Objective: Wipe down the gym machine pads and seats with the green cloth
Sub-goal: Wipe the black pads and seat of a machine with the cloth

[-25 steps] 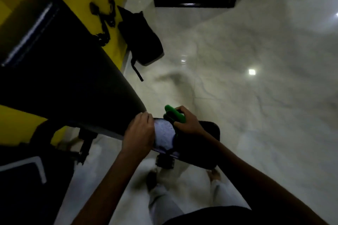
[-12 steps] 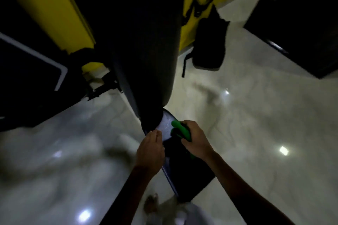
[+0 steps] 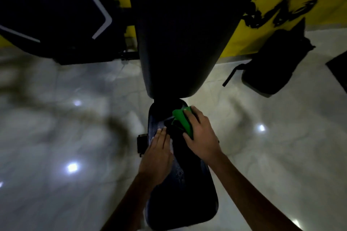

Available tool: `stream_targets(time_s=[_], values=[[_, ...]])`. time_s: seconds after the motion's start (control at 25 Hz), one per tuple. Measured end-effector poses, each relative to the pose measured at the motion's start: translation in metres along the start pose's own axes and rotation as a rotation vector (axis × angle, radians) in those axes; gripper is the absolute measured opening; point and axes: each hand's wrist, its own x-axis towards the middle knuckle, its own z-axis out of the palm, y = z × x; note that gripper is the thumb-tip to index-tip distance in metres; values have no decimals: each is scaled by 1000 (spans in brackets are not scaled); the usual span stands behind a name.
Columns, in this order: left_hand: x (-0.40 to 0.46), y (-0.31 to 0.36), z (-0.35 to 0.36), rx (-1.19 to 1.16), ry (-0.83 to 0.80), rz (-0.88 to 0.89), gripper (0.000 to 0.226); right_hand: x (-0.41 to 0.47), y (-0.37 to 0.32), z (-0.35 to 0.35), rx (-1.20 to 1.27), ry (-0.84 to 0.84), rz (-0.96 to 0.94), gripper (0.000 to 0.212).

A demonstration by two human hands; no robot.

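Green cloth (image 3: pixel 183 122) sits bunched on the far end of the black seat pad (image 3: pixel 180 193), right where it meets the big backrest pad (image 3: pixel 178 43). Your right hand (image 3: pixel 201 137) grasps the cloth, fingers curled over it, pressing it down onto the vinyl, looks like to scrub the seam end. Your left hand (image 3: pixel 158 152) lies flat, fingers straight, on the seat's left edge just beside the cloth, holding nothing; likely steadying the seat. Seat looks dusty or wet near your left fingers, hard to tell in this dim light. Near end of the seat probably not yet wiped. Outward: glossy tiled floor (image 3: pixel 75 137), black backpack (image 3: pixel 272 65) against the yellow wall (image 3: pixel 262 15), right side.
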Motion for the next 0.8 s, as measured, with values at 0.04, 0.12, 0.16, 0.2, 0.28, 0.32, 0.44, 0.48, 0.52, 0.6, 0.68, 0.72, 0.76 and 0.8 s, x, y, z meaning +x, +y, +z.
stream_targets(time_s=[0.04, 0.12, 0.16, 0.2, 0.28, 0.32, 0.44, 0.48, 0.52, 0.6, 0.68, 0.72, 0.76, 0.8], values=[[-1, 0, 11, -18, 61, -16, 58, 2, 4, 12, -81, -14, -24, 69], [-6, -1, 30, -42, 178, -42, 58, 0, 11, 35, -243, -45, -84, 74], [-7, -2, 37, -51, 218, -51, 58, 3, 17, 42, -313, -20, -111, 73], [-8, -2, 41, -63, 248, -65, 58, 13, 22, 47, -371, 21, -130, 72], [-9, 0, 46, -63, 283, -75, 58, 44, 19, 43, -429, 44, -107, 68], [-10, 1, 47, -55, 298, -74, 58, 62, 16, 39, -459, 34, -84, 64], [-12, 1, 48, -49, 306, -83, 57, 81, 10, 35, -459, -7, -57, 55], [-13, 1, 47, -49, 303, -81, 57, 64, 11, 35, -432, 4, -63, 60], [-14, 2, 47, -49, 300, -77, 57, 38, 12, 36, -391, 20, -75, 66], [-15, -1, 49, -44, 282, -66, 57, -22, 14, 38, -330, 2, -79, 73], [-16, -4, 48, -35, 282, -54, 57, -36, 24, 42, -355, 3, -123, 76], [-16, -6, 48, -40, 290, -44, 57, -20, 24, 42, -371, 17, -145, 75], [-16, -9, 48, -55, 294, -31, 56, 6, 19, 40, -392, 35, -142, 72], [-17, -10, 47, -67, 301, -18, 56, 35, 14, 39, -422, 24, -121, 67]])
